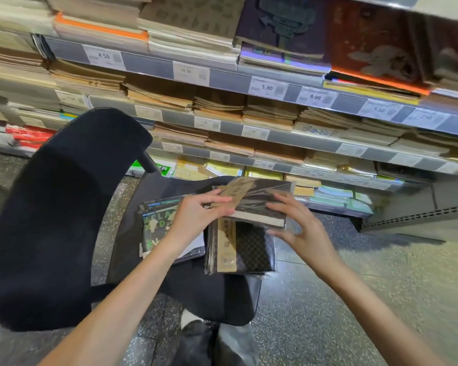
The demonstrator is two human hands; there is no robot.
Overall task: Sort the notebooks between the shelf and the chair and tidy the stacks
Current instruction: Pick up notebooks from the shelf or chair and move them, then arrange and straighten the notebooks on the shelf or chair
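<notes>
Store aisle, speckled stone floor (354,299), metal shelf (222,80) across the whole back, packed with flat notebook stacks, price tags (267,87) on the rails (4.50, 10.50, 5.90, 9.99, 5.50 readable). Far left on a low shelf level: red packs (29,137). Left of centre: black office chair (64,220), backrest to the left, seat to the right, armrest sticking up near the shelf. On the seat, left pile: green-lettered notebook (154,228) in clear wrap, partly covered by the left forearm. Just right of it, touching or nearly so: dark patterned notebook (251,247) with a kraft paper band down its left edge, also wrapped, top of a short pile. Above that pile, held off it and tilted: wrapped dark notebook (259,204) with a kraft band, page edges showing toward the camera. Left hand (196,215) grips its left end, thumb on top across the band, fingers curled under. Right hand (299,223) at its right end, fingers spread and mostly straight, fingertips resting on the cover and the thumb below near the corner; looks like loose contact, not a clenched grasp. Bottom centre: dark shoe (196,336) on the floor under the seat edge. Right: lower shelf levels with pale green and yellow notebook stacks (339,196), grey perforated shelf base (418,217) at far right.
</notes>
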